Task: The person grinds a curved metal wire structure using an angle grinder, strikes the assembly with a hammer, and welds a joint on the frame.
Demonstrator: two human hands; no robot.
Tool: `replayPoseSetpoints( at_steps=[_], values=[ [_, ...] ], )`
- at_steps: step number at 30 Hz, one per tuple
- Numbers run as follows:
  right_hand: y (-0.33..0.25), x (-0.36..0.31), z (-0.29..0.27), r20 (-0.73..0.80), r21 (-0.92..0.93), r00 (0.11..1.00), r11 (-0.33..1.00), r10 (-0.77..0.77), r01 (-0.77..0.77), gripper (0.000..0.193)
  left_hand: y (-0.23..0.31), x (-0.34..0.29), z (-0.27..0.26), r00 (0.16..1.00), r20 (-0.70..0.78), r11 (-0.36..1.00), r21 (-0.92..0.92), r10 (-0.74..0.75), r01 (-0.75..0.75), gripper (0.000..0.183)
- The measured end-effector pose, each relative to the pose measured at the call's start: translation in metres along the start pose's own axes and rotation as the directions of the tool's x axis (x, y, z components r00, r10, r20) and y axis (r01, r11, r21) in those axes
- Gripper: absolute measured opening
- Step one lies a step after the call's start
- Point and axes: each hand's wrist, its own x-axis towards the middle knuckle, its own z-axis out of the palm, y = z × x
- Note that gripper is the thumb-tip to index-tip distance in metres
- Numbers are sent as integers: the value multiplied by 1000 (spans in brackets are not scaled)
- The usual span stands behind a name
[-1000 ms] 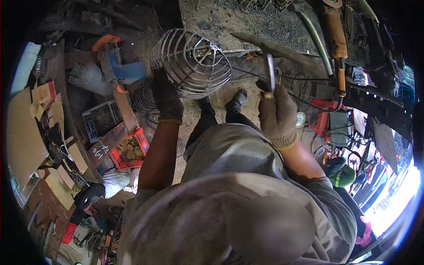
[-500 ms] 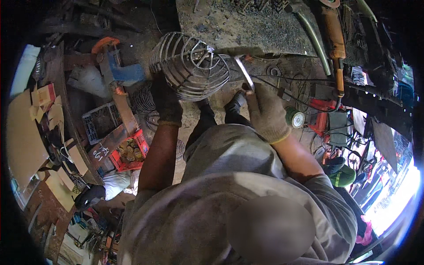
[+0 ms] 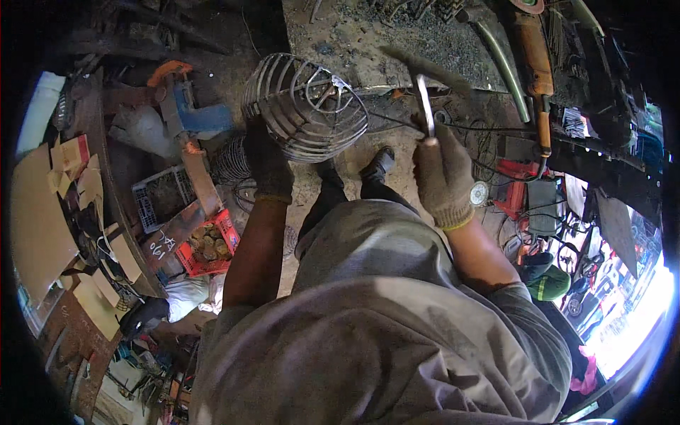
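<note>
A round, basket-like metal wire cage [image 3: 309, 117] of curved bars, with a small ring and a bright patch at its hub, is held up in front of me. Its left side is gripped by my left hand [image 3: 269, 166], in a dark glove, fingers partly hidden behind the bars. My right hand [image 3: 445, 173], in a greyish-brown knitted glove, is closed round a hammer [image 3: 426, 106] with a bright metal shaft. The hammer's long, dark head is smeared by motion and lifted to the right of the cage, apart from it.
A worktop [image 3: 340, 42] covered in dark grit lies ahead. An orange-handled power tool [image 3: 536, 57] is at upper right. To the left are a blue clamp-like tool [image 3: 202, 117], a grey plastic crate [image 3: 161, 197] and a red basket [image 3: 230, 234] of round pieces. Cables [image 3: 496, 131] run at right.
My right hand has swung the hammer up and to the right, away from the cage's hub. The cage and my left hand have hardly moved.
</note>
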Motion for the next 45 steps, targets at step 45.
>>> replayPoseSetpoints(
  at_steps=[45],
  values=[
    [-2, 8, 5, -22, -272, 944, 911, -328, 311, 37, -37, 4, 4, 987, -121, 991, 89, 106, -96, 41]
  ],
)
